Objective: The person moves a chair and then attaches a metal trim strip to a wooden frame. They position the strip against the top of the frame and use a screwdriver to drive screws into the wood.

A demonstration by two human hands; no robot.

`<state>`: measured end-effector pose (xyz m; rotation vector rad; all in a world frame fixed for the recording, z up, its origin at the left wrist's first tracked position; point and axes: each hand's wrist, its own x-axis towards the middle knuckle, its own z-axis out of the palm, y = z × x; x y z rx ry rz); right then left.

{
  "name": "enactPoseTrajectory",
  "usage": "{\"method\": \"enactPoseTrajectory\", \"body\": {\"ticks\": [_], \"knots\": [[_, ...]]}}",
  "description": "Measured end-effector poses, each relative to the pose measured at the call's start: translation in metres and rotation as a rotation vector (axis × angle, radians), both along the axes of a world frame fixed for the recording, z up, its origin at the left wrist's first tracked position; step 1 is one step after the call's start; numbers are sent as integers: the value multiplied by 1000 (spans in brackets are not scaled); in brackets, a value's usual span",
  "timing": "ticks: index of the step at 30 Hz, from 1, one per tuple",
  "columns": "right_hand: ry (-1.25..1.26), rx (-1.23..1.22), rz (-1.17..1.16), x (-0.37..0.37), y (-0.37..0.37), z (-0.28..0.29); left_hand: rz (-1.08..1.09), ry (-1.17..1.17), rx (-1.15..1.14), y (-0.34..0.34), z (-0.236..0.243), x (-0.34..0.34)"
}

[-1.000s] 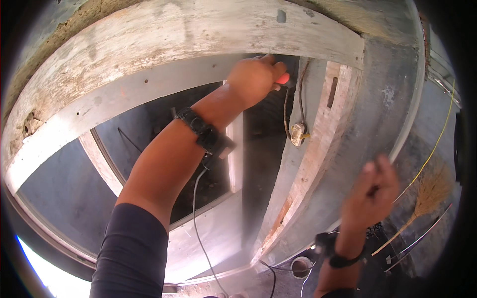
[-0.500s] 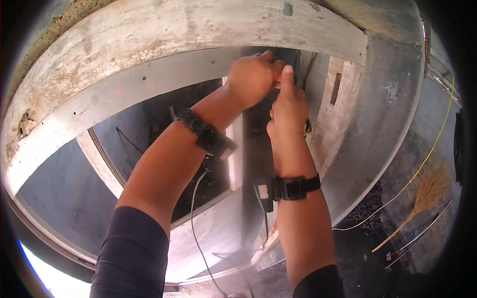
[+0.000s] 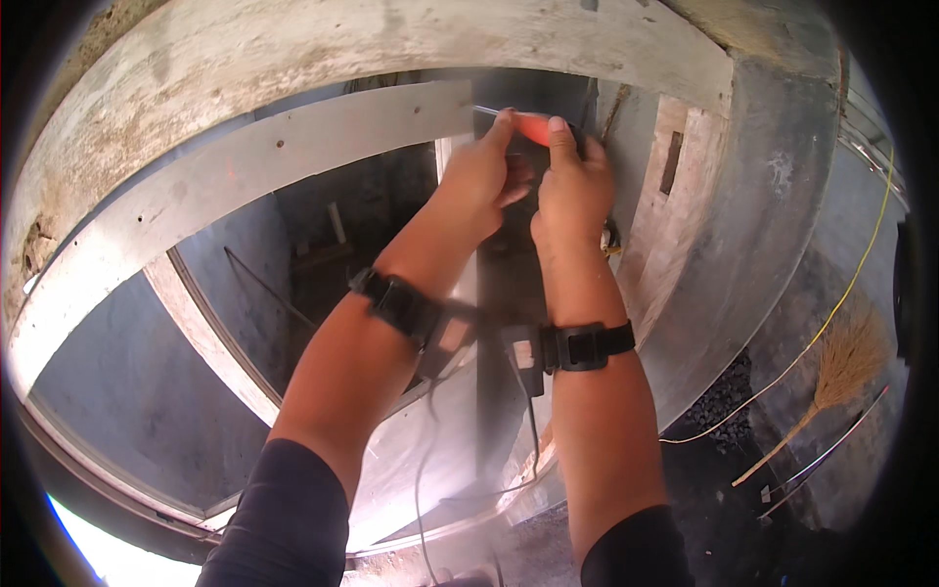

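Note:
A screwdriver [image 3: 536, 128] with a red-orange handle lies roughly level between my two hands. Its thin metal shaft points left, with its tip close to the right end of a long pale strip [image 3: 293, 137] with several small holes. My right hand [image 3: 575, 191] is closed around the back of the handle, thumb on top. Where shaft and handle meet, my left hand [image 3: 479, 181] pinches the screwdriver with thumb and finger; its other fingers are curled loosely below. Whether the tip touches the strip I cannot tell.
A weathered pale beam [image 3: 411, 39] arches above the strip. A slotted wooden post [image 3: 665, 186] and a grey pillar [image 3: 753, 196] stand at right. Beyond them are a straw broom [image 3: 846, 362], a yellow cord [image 3: 861, 269] and dark gravel [image 3: 724, 401]. Cables hang from my wrist straps.
My left hand has shifted down and opened its grip somewhat, so the screwdriver now shows. A dark gap has appeared between the strip and the beam above. My right hand stays nearly in place.

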<state>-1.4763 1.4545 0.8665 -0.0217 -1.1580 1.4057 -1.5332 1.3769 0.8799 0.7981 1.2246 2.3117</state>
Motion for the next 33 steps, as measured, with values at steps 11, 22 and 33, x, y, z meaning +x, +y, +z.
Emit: {"method": "enactPoseTrajectory", "body": {"ticks": [11, 22, 33], "knots": [[-113, 31, -31, 19, -14, 10, -215, -241, 340, 24, 11, -19], [-309, 164, -352, 21, 2, 13, -271, -151, 396, 17, 2, -14], [-330, 511, -413, 29, 3, 18, -289, -199, 401, 16, 3, -7]]}}
